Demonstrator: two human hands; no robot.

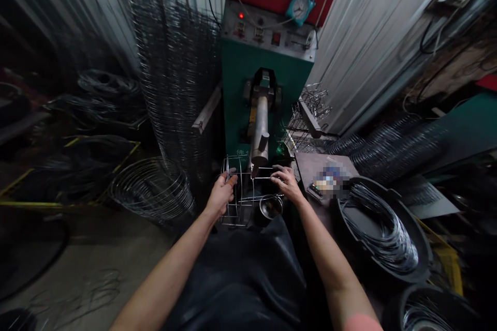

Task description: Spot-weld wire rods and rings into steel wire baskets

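The fingers [232,179] of the person's left hand [220,197] are drawn in narrow, pinching a thin wire frame [241,186] near its hooped side. The fingers of the right hand [288,185] are also close together, gripping the frame's straight wires at the other end.

The frame lies between the two hands, above the person's dark lap covering [240,274] and in front of a green machine [267,57]. A thick metal arm [261,121] points down from the machine toward the person, its tip right at the straight wires; whether they touch cannot be told. A small round bowl [271,207] sits just below, partly behind the wires.

The machine looks like a spot welder, so the work in hand is probably lining up a wire joint at the tip. A next move there would call for both hands to keep the wires level and steady, with fingertips well away from the metal.

The frame's long axis runs left to right across the person's body, almost level. Its curved hoops stand across that axis at the left, while the straight wires point right, toward the right hand. Which end is its front cannot be told.
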